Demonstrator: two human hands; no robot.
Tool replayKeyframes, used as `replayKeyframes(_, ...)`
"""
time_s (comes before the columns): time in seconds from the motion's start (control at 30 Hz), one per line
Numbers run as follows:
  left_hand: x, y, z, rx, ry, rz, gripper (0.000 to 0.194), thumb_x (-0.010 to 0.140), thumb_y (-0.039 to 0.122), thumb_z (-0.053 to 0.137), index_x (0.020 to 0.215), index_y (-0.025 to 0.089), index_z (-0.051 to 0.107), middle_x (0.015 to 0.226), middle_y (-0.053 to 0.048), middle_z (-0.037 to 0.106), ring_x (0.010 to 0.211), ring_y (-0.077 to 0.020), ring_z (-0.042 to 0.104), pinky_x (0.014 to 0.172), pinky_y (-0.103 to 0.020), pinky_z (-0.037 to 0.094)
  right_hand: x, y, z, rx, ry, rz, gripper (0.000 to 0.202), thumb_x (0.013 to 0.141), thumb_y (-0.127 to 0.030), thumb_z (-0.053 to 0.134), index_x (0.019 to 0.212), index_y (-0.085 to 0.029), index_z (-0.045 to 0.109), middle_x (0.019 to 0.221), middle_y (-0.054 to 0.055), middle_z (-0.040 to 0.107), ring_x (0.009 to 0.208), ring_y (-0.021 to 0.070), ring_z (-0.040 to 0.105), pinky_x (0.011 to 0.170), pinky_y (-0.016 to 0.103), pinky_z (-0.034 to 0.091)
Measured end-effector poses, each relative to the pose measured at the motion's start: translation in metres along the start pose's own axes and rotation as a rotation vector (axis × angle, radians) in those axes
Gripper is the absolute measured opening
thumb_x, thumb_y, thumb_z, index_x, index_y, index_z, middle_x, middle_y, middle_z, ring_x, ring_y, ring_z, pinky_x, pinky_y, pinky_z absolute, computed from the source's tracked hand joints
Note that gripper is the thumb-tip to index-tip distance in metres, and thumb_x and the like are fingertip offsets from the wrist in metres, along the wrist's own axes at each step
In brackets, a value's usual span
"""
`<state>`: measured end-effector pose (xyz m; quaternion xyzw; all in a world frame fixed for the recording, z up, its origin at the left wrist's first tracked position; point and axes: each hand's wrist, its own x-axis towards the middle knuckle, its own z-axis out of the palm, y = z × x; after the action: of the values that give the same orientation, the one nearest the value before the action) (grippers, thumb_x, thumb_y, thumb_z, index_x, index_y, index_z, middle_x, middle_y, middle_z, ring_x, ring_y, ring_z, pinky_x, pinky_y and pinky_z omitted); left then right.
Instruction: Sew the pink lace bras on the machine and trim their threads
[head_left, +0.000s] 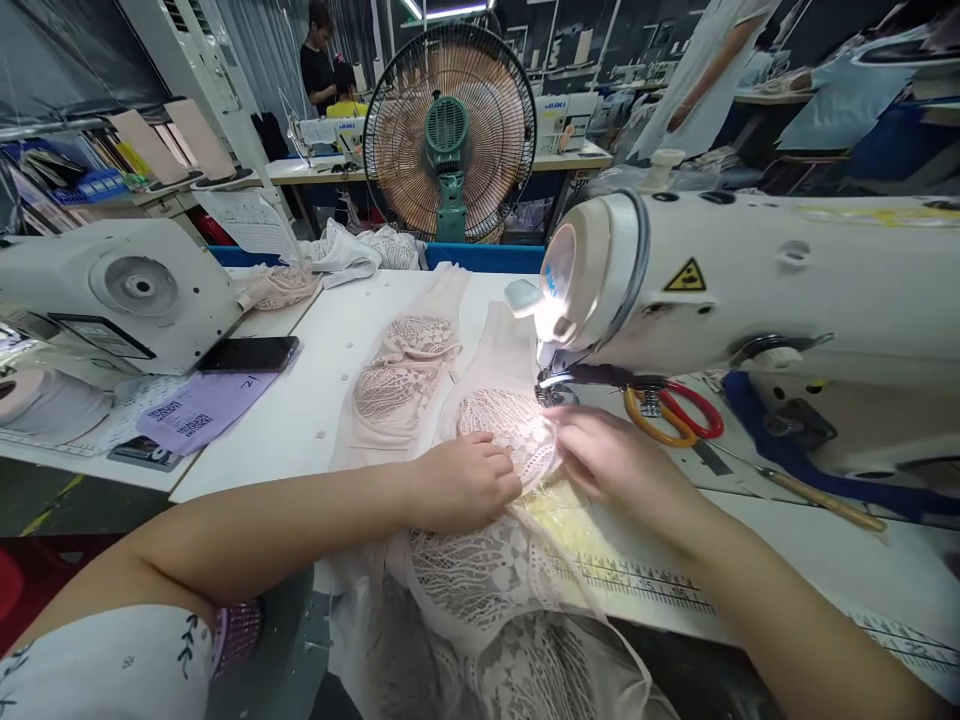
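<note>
1 lace cup (pixel 499 412), L hand (pixel 466 485) atop, R hand (pixel 611 455) @ rt edge

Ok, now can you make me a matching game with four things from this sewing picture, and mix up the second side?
Things:
1. fan
2. black phone
3. scissors
4. pale lace cup

Clues:
A. has red and orange handles
B. has the left hand and right hand on it
C. has a green middle
D. lies at the edge of the purple paper

Right pairs: 1-C, 2-D, 3-A, 4-B
</note>
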<state>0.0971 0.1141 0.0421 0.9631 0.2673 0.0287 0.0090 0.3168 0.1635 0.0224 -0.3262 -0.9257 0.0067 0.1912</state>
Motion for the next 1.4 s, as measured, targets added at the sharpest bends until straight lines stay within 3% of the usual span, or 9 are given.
replayKeyframes(0.13,-0.010,-0.008,-0.004,0.086,-0.010,-0.041,0.017,0.090,0.010,0.044,0.094,0.013,0.061,0.080,-0.007,0.063,0.074,-0.0198,0.055,0.079,-0.034,0.046,-0.021,-0.003,-0.002,0.062,0.018,0.040,0.021,0.092,-0.018,0.041,0.079,-0.019,0.058,0.078,0.007,0.065,0.073,0.0186,0.060,0.062,0.029,0.047)
replayKeyframes(0.27,-0.011,-0.015,-0.014,0.170,-0.080,0.031,0.020,0.092,0.014,0.045,0.086,0.017,0.063,0.077,-0.006,0.059,0.072,-0.0186,0.050,0.079,-0.035,0.042,-0.030,-0.006,0.007,0.097,0.102,0.073,0.022,0.094,-0.019,0.042,0.105,-0.014,0.061,0.083,0.007,0.066,0.073,0.0184,0.059,0.059,0.027,0.044)
replayKeyframes(0.47,-0.012,-0.024,-0.040,0.155,-0.077,0.014,0.023,0.087,0.014,0.050,0.067,0.017,0.061,0.067,-0.005,0.051,0.063,-0.0167,0.043,0.064,-0.032,0.038,-0.026,-0.023,0.005,-0.048,0.064,0.107,0.025,0.090,-0.018,0.045,0.071,-0.020,0.060,0.073,0.004,0.060,0.067,0.0164,0.053,0.049,0.026,0.032)
replayKeyframes(0.6,0.001,-0.026,-0.052,-0.020,-0.062,0.022,0.019,0.080,0.016,0.055,0.061,0.016,0.059,0.079,-0.009,0.059,0.070,-0.0182,0.051,0.065,-0.032,0.042,-0.027,-0.023,0.015,-0.187,0.125,0.027,0.023,0.086,-0.010,0.044,0.078,-0.017,0.064,0.102,0.012,0.068,0.095,0.0246,0.060,0.073,0.032,0.048)
replayKeyframes(0.7,0.025,-0.023,-0.035,-0.142,-0.019,-0.022,0.024,0.090,0.018,0.044,0.077,0.013,0.064,0.093,-0.012,0.064,0.084,-0.0183,0.059,0.075,-0.029,0.046,-0.033,-0.019,0.027,-0.189,0.160,-0.013,0.026,0.087,-0.006,0.041,0.096,-0.011,0.065,0.107,0.016,0.069,0.105,0.0258,0.061,0.093,0.037,0.046)
replayKeyframes(0.8,0.047,-0.023,-0.003,-0.069,-0.008,-0.202,0.036,0.095,0.034,0.043,0.105,0.005,0.062,0.107,-0.017,0.064,0.093,-0.0218,0.060,0.076,-0.031,0.047,-0.038,-0.018,0.028,-0.215,0.149,0.036,0.024,0.088,-0.008,0.042,0.100,-0.012,0.063,0.103,0.014,0.070,0.098,0.0240,0.064,0.085,0.034,0.049)
replayKeyframes(0.93,0.050,-0.028,0.022,0.123,-0.004,-0.152,0.061,0.092,0.057,0.042,0.121,0.006,0.057,0.120,-0.018,0.059,0.096,-0.0276,0.057,0.074,-0.036,0.044,-0.037,-0.022,0.018,-0.296,0.143,-0.009,0.020,0.088,-0.007,0.044,0.091,-0.015,0.062,0.096,0.011,0.071,0.094,0.0228,0.063,0.079,0.031,0.046)
replayKeyframes(1.23,0.032,-0.045,0.017,0.076,0.069,-0.060,0.040,0.092,0.044,0.046,0.119,0.020,0.062,0.135,-0.007,0.057,0.114,-0.0287,0.052,0.091,-0.042,0.039,-0.017,-0.052,0.016,-0.324,0.135,0.112,0.023,0.071,0.001,0.047,0.063,-0.021,0.051,0.059,0.003,0.058,0.061,0.0180,0.053,0.054,0.030,0.031)
replayKeyframes(1.4,0.036,-0.037,0.014,-0.009,-0.015,0.019,0.039,0.091,0.032,0.046,0.120,0.011,0.060,0.135,-0.013,0.056,0.123,-0.0271,0.049,0.101,-0.038,0.039,-0.030,-0.042,0.017,-0.264,0.138,0.149,0.019,0.083,-0.008,0.046,0.079,-0.019,0.060,0.087,0.006,0.071,0.080,0.0209,0.059,0.064,0.030,0.038)
